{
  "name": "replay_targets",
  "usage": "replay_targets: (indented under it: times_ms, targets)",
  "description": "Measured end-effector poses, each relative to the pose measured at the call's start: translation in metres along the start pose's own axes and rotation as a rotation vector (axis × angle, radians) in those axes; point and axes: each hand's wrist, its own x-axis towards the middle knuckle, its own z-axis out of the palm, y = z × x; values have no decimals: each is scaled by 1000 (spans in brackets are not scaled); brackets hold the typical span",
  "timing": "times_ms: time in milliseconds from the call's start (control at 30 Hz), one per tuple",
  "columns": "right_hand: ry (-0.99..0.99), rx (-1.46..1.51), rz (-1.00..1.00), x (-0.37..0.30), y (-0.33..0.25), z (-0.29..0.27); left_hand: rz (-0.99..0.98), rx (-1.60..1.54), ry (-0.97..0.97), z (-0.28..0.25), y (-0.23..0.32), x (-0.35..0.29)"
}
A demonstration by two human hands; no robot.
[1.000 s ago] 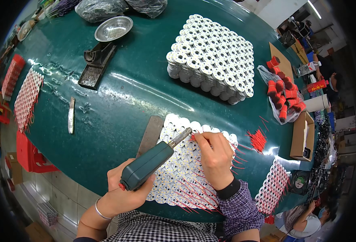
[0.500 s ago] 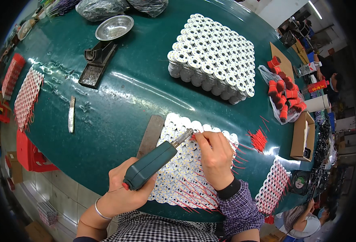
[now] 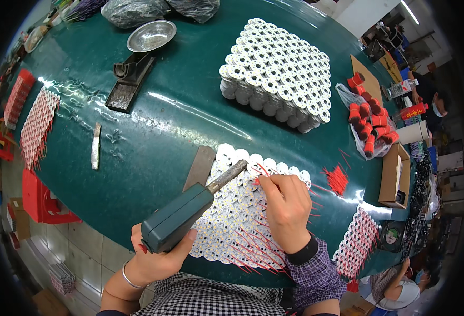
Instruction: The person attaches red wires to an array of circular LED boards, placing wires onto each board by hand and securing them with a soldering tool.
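Note:
My left hand (image 3: pixel 161 258) is wrapped round the handle of a dark green soldering gun (image 3: pixel 182 213). Its metal tip points up and to the right, raised over a panel of round white LED boards (image 3: pixel 224 226). With fingers pinched together, my right hand (image 3: pixel 287 210) holds short red wires (image 3: pixel 258 180) above the panel's upper part. Many red wires stick out from the panel's lower and right sides. A flat grey metal bar (image 3: pixel 199 167) lies along the panel's left edge.
A tall stack of round white board panels (image 3: pixel 279 73) stands at the back. Loose red wires (image 3: pixel 337 180) lie to the right, below bagged red wire bundles (image 3: pixel 371 124). At left are a metal bowl (image 3: pixel 152 37), a black holder (image 3: pixel 129 87), a blade (image 3: pixel 95 146) and a wired panel (image 3: pixel 40 126).
My left hand has drawn the soldering gun back, so its tip has moved away from my right fingers. My right hand has shifted slightly right and down, still pinching red wires.

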Motion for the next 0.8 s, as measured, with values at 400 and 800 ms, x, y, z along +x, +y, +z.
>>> replay_targets:
  times_ms: [400, 800]
  targets:
    - [13, 59, 40, -18, 3, 11, -152, -101, -135, 4, 3, 0]
    - [4, -14, 14, -16, -2, 10, -201, -91, -158, 5, 2, -3]
